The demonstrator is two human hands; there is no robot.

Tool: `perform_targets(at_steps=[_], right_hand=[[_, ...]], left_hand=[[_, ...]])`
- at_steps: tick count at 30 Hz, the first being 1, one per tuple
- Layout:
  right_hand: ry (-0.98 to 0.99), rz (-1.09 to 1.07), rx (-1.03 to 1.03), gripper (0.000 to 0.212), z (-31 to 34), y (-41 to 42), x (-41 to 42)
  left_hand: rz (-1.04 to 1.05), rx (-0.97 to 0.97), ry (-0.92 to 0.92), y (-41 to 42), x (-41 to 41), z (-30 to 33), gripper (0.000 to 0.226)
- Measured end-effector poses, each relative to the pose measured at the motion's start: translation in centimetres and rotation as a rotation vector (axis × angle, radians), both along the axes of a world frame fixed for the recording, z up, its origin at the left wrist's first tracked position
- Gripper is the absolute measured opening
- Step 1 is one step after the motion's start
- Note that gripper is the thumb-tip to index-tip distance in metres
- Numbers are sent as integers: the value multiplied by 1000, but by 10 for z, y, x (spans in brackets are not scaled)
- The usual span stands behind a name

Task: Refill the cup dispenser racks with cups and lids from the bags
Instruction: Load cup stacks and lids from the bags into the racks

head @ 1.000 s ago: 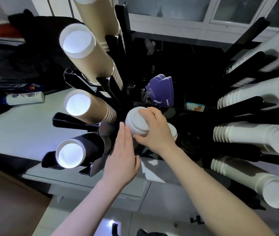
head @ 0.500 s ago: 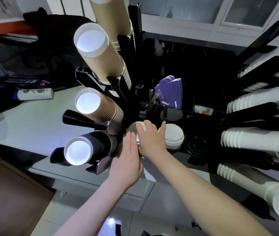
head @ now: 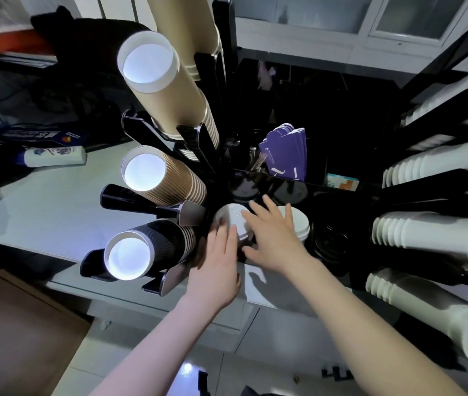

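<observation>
A stack of white lids (head: 230, 219) sits in the low middle slot of the black dispenser rack (head: 130, 195). My left hand (head: 218, 264) has straight fingers touching the stack's near left side. My right hand (head: 274, 238) lies over the stack's right side with its fingers spread and straight, gripping nothing. A second white lid stack (head: 301, 222) stands just right of it, partly hidden by my right hand. The left rack arms hold smooth kraft cups (head: 170, 90), ribbed kraft cups (head: 167, 178) and black cups (head: 155, 244). White cup stacks (head: 427, 232) fill the right rack.
Black lids (head: 330, 242) sit in a slot to the right of the white ones. Purple sleeves (head: 287, 155) stand behind the lids. A white bottle (head: 52, 157) lies at the back left of the pale counter (head: 41, 215). The rack arms close in on both sides.
The white lid stack went down from my right hand's grip into the rack slot. My right hand's fingers have spread open over it. My left hand stayed beside the stack.
</observation>
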State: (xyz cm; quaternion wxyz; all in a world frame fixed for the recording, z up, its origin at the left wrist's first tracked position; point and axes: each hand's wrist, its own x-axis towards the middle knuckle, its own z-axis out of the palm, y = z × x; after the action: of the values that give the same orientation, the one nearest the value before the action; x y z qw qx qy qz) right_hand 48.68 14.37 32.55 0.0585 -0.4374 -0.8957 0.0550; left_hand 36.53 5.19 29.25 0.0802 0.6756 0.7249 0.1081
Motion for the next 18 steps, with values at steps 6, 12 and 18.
perform_targets(at_steps=[6, 12, 18], right_hand=[[-12, -125, 28, 52, -3, -3, 46], [-127, -169, 52, 58, -20, -14, 43], [-141, -213, -68, 71, -16, -4, 39]], left_hand=[[-51, -23, 131, 24, 5, 4, 79], [-48, -92, 223, 32, 5, -1, 79], [-65, -54, 149, 28, 4, 4, 81]])
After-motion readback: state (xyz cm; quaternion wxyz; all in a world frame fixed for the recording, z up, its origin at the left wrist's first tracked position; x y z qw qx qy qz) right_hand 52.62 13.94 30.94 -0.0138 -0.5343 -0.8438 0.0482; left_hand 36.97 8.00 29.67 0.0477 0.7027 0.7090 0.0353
